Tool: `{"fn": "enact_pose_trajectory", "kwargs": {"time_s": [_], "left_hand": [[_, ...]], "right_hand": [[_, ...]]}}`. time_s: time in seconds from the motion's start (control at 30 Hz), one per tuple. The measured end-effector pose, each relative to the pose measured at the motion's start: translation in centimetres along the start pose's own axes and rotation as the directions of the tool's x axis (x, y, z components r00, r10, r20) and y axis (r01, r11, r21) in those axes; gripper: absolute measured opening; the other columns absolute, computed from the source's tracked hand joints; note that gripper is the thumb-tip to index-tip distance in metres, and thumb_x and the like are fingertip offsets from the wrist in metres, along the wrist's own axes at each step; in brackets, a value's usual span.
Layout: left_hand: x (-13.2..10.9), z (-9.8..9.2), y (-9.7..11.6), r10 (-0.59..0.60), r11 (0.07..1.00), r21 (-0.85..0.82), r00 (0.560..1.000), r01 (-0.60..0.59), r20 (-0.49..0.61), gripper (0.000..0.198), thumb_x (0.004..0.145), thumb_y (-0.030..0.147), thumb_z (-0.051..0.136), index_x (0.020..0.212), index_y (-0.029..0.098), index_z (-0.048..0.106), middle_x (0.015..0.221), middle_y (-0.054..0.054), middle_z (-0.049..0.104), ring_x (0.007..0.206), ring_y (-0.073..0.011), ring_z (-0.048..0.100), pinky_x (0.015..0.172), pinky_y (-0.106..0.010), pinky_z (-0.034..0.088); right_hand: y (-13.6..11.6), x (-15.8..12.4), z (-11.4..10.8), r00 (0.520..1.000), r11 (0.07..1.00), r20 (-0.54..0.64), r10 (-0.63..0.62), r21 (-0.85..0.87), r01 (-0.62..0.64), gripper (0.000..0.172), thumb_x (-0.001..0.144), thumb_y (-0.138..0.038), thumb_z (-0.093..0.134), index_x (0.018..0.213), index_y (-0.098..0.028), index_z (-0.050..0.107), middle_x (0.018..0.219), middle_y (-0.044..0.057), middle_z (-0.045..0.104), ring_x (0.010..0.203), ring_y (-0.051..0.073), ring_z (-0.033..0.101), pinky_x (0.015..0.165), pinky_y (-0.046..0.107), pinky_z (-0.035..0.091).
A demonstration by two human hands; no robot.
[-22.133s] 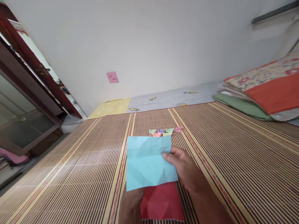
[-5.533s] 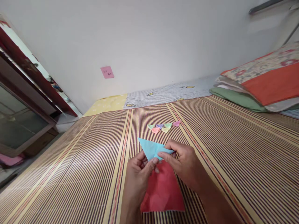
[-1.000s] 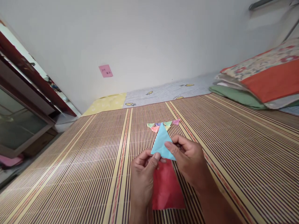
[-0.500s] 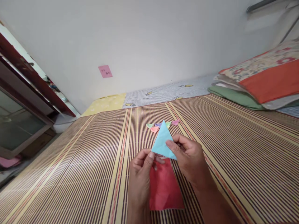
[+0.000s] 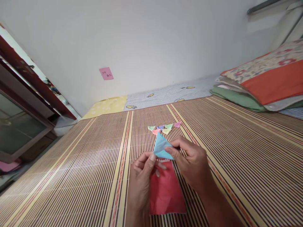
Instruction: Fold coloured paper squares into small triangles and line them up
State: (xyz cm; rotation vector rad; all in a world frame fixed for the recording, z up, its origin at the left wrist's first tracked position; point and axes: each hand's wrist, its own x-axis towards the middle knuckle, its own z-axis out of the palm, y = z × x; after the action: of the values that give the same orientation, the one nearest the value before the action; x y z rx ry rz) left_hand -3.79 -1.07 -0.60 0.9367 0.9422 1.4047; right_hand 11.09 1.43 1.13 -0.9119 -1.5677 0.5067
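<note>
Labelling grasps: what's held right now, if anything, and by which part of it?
A folded light-blue paper triangle: the left hand pinches its lower left corner, and the right hand grips its right side.

Pink note [image 5: 106, 73] on white wall [image 5: 170, 41], floral-and-orange cushion [image 5: 272, 82] above green cloth [image 5: 238, 99], yellow fabric [image 5: 109, 105] beside checked sheet [image 5: 163, 94], striped mat [image 5: 71, 179]

the folded paper [image 5: 161, 148] is light blue, the mat [image 5: 232, 142] striped.
</note>
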Motion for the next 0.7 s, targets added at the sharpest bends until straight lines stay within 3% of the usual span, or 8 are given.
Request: {"fn": "enact_pose_trajectory", "kwargs": {"time_s": [0.1,0.3,0.47,0.57,0.63,0.7], "left_hand": [[-0.2,-0.1,0.1,0.039,0.998,0.053,0.999,-0.039,0.002,0.023,0.09,0.033,0.071,0.074,0.017,0.071,0.065,-0.002,0.07,0.058,-0.0113,0.054,0.06,-0.022,0.043],[-0.4,-0.2,0.7,0.162,0.944,0.293,0.987,-0.151,-0.014,0.018,0.086,0.033,0.075,0.076,0.018,0.075,0.065,-0.002,0.068,0.062,-0.0125,0.057,0.061,-0.022,0.044],[-0.2,-0.2,1.0,0.048,0.976,0.206,0.995,-0.066,0.087,0.016,0.081,0.032,0.08,0.075,0.017,0.076,0.063,0.0,0.064,0.059,-0.0109,0.052,0.057,-0.021,0.041],[-0.2,-0.2,0.8,0.026,0.988,0.15,0.996,-0.038,0.08,0.014,0.081,0.03,0.08,0.077,0.016,0.078,0.062,0.0,0.063,0.06,-0.0105,0.052,0.059,-0.021,0.042],[-0.2,-0.2,0.6,0.039,0.997,0.074,0.999,-0.037,-0.02,0.015,0.079,0.029,0.082,0.074,0.016,0.077,0.062,0.001,0.062,0.06,-0.0096,0.051,0.059,-0.02,0.042],[-0.2,-0.2,0.5,0.026,0.999,-0.027,0.99,-0.03,-0.139,0.015,0.076,0.027,0.085,0.072,0.016,0.076,0.062,0.002,0.061,0.059,-0.0085,0.05,0.058,-0.019,0.043]], "right_hand": [[-0.1,-0.1,-0.1,1.0,1.0,0.026,-0.001,0.014,0.0,0.023,0.095,-0.023,0.064,0.073,-0.021,0.06,0.071,-0.002,0.059,0.067,0.015,0.055,0.064,0.028,0.042],[0.1,-0.3,-0.3,0.953,0.936,0.111,0.283,0.184,-0.299,0.027,0.095,-0.033,0.062,0.072,-0.02,0.059,0.061,-0.005,0.046,0.055,0.012,0.041,0.051,0.026,0.034],[-0.2,-0.1,-0.2,0.957,0.978,0.257,0.136,0.117,-0.17,0.025,0.092,-0.025,0.064,0.068,-0.019,0.06,0.065,-0.004,0.051,0.06,0.012,0.047,0.056,0.026,0.035],[0.1,0.0,0.2,0.935,0.971,0.327,0.14,0.141,-0.194,0.018,0.092,-0.025,0.066,0.074,-0.02,0.064,0.068,-0.003,0.058,0.063,0.013,0.054,0.059,0.027,0.041],[0.6,0.0,-0.3,0.955,0.96,0.231,0.185,0.166,-0.226,0.008,0.09,-0.03,0.068,0.089,-0.022,0.069,0.079,0.0,0.065,0.07,0.017,0.061,0.065,0.031,0.048],[1.0,0.0,-1.8,0.977,0.972,-0.087,0.194,0.153,-0.179,0.02,0.095,-0.037,0.061,0.111,-0.027,0.066,0.105,0.004,0.069,0.091,0.024,0.067,0.076,0.04,0.053]]}}
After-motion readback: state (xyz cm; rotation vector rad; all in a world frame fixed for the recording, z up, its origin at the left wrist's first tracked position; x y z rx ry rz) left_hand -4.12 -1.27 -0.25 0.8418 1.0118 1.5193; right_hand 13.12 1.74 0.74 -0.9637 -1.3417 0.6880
